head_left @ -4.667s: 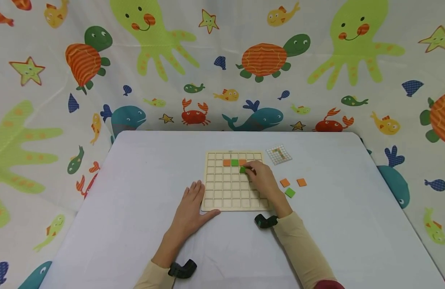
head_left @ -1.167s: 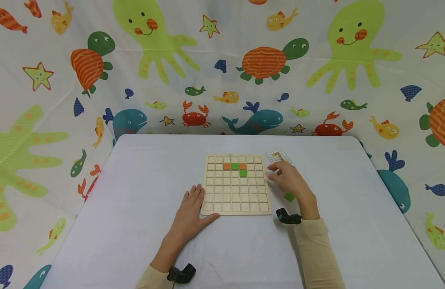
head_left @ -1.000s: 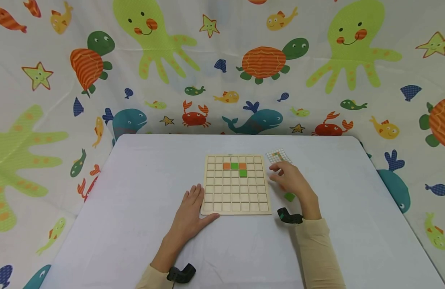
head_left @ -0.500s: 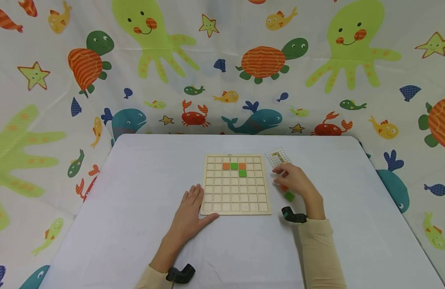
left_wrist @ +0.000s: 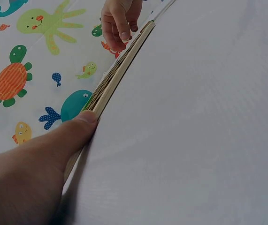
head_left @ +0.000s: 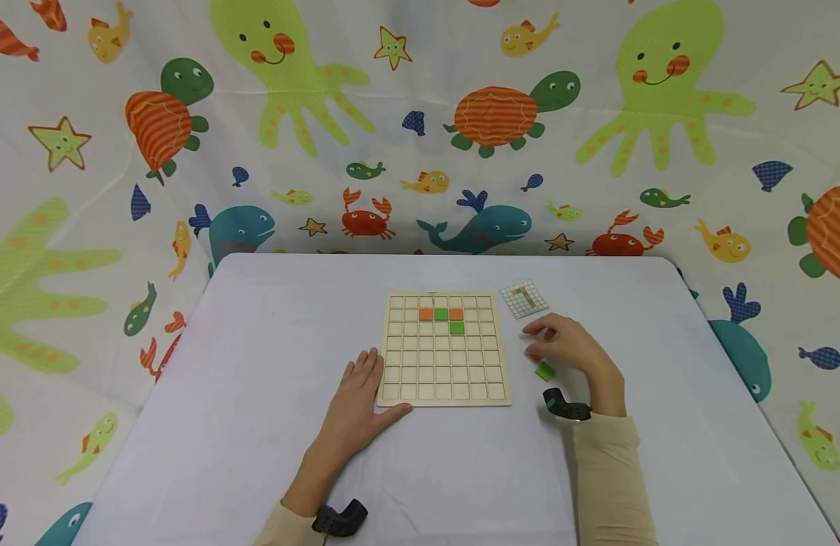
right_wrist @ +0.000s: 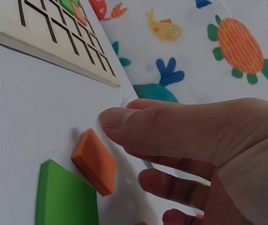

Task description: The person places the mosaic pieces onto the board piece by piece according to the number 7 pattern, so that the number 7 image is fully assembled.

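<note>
The left hand [head_left: 354,394] lies flat with fingers along the left side of a wooden grid board [head_left: 427,373], thumb at its front edge. In the left wrist view the thumb [left_wrist: 80,129] presses against the board's rim. Set in the grid are an orange tile [head_left: 425,314], a green tile [head_left: 441,314], a second orange tile [head_left: 456,314] and a green one below it. The right hand [head_left: 573,347] hovers right of the board, fingers loosely bent and holding nothing. Just past its thumb lie a loose orange tile [right_wrist: 96,161] and a loose green tile [right_wrist: 65,197].
A small printed grid card [head_left: 524,299] lies beyond the right hand, beside the board's far right corner. The white table [head_left: 242,341] backs onto a curtain [head_left: 420,68] printed with sea animals. A bit of orange [right_wrist: 141,223] shows under the right hand.
The right hand has let go of a green tile, which now sits in the grid, and has drawn right over the loose tiles, uncovering the card. The left hand has stayed put.
</note>
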Tool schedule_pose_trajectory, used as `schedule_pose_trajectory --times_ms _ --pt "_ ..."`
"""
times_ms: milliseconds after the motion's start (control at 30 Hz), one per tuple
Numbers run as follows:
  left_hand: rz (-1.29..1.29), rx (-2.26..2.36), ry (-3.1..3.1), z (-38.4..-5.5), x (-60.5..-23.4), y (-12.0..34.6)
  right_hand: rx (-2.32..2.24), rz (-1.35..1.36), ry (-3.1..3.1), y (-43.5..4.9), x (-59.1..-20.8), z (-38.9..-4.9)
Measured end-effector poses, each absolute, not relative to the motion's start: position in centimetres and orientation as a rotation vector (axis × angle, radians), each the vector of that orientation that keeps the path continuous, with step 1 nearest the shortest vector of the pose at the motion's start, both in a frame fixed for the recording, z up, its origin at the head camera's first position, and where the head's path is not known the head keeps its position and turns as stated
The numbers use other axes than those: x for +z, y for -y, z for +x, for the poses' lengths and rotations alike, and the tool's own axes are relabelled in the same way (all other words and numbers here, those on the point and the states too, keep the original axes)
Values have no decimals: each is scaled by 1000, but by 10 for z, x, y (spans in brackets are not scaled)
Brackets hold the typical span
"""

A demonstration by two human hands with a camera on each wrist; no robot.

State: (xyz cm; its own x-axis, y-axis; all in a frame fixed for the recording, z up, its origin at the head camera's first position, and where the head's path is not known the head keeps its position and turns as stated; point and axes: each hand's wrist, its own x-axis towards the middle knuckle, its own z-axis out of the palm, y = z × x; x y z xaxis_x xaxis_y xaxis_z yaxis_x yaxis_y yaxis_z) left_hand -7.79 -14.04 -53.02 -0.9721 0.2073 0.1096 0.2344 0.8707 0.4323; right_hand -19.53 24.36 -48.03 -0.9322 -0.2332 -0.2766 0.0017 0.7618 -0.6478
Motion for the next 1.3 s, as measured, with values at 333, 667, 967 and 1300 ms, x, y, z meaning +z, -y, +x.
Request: schedule_pose_trajectory --times_ms 333,667,967,1300 --pt "-355 -695 2973 -78 -531 141 -916 -216 -2621 -253 -478 -193" --pt "-358 -680 2981 -78 -531 142 -896 -218 -2602 -256 -478 -191" --pt "-357 -683 2984 -78 -531 141 -886 -154 -2600 -252 -482 -192" --pt "-360 -685 2979 -79 -530 141 -914 -103 -2592 -250 -485 -195"
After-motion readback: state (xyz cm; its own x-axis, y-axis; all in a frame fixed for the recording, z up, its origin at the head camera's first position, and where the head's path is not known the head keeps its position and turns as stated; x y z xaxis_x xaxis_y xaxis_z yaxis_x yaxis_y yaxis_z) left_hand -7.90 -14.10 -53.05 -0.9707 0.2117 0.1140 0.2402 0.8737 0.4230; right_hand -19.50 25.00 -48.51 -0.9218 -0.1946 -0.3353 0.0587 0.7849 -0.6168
